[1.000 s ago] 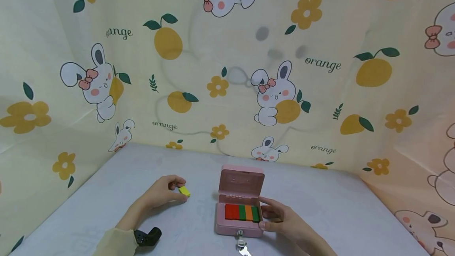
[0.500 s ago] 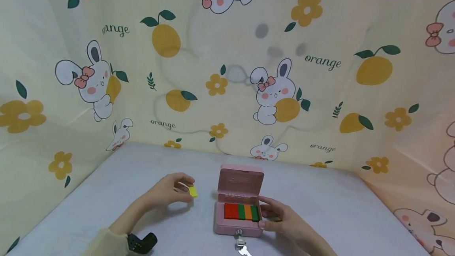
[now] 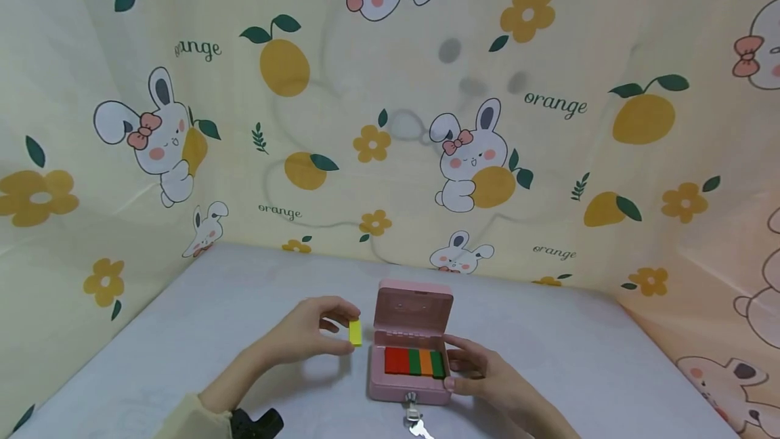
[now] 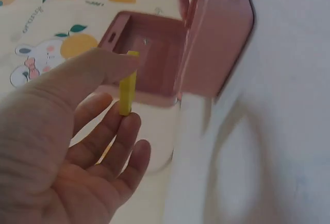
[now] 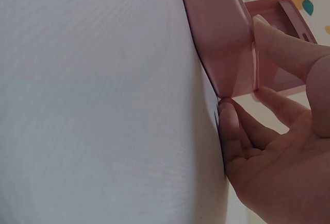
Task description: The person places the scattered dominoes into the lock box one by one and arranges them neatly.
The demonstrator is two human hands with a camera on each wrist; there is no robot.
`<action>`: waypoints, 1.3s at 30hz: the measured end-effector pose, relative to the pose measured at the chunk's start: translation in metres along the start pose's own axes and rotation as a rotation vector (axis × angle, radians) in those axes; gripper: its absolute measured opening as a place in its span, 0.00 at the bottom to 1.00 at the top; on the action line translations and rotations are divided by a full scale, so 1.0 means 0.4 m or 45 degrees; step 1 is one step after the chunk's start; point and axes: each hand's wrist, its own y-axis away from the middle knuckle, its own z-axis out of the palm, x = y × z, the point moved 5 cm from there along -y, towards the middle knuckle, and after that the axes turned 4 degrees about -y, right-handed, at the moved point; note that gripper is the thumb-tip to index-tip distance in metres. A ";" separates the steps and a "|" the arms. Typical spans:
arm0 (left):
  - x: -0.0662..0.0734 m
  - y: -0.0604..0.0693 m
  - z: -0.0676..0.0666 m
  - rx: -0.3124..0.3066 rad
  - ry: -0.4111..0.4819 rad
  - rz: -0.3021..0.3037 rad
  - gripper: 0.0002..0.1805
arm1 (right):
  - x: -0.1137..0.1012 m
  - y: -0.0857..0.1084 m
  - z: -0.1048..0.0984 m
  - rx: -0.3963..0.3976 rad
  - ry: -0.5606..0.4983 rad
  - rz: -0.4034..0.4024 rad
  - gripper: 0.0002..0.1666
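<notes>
Between thumb and fingertips, my left hand (image 3: 307, 332) pinches a thin yellow block (image 3: 355, 332). The block stands upright just left of a pink lockbox (image 3: 409, 393), apart from it and above the table. The left wrist view shows the block (image 4: 127, 85) edge-on in front of the raised lid (image 4: 154, 59). My right hand (image 3: 487, 374) holds the box's right side, with the thumb on its rim and the index finger near the back corner; the right wrist view shows other fingers (image 5: 232, 131) low by the table. Red, green and orange blocks (image 3: 414, 362) lie side by side inside the box.
The lid (image 3: 414, 309) leans back on its hinges. A key (image 3: 419, 428) hangs from the lock at the box's front. A white-covered table (image 3: 536, 330) carries everything, and a patterned cloth (image 3: 329, 114) rises behind it.
My left hand has brought the yellow block rightward across the table toward the box, and the block has turned from slanted to upright. My right hand and the box stay put.
</notes>
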 end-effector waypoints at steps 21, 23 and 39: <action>0.028 -0.014 0.112 0.081 -0.037 -0.079 0.23 | 0.007 -0.002 -0.006 0.012 0.007 0.007 0.47; 0.027 -0.014 0.114 0.089 -0.041 -0.081 0.22 | 0.006 -0.002 -0.005 0.016 0.008 0.009 0.47; 0.011 -0.032 0.146 0.032 -0.086 -0.068 0.22 | 0.003 0.002 -0.002 0.001 -0.013 -0.012 0.47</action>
